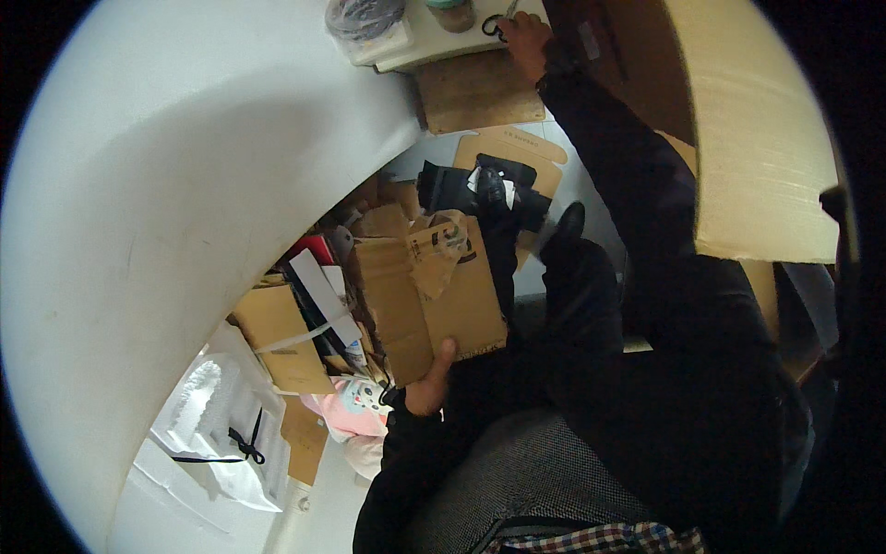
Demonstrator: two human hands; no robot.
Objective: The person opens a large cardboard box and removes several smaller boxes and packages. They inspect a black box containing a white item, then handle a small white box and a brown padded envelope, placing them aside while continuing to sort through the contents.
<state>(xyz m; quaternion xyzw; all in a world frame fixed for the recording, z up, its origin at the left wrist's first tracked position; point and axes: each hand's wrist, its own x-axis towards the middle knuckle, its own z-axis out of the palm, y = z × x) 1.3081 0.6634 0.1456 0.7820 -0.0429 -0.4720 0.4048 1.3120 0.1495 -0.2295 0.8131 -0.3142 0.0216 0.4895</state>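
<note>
My left hand (428,390) grips the lower edge of a brown cardboard box (467,305), thumb on top, fingers hidden beneath. The box bears dark print, and a crumpled piece of clear tape (438,266) lies over its upper part. My right arm stretches to a white tabletop (422,41) at the top of the view. There my right hand (529,43) closes over a pair of scissors (492,26) with black handles; part of them is hidden under the fingers. A jar (453,15) with a green lid stands just left of the scissors.
A white container (367,34) with grey plastic sits left of the jar. Flattened cardboard (533,149) and black packaging (443,187) lie around my feet. Left are stacked boxes (287,346), white foam (208,408) and a pink plush toy (353,408). A foam sheet (758,138) stands right.
</note>
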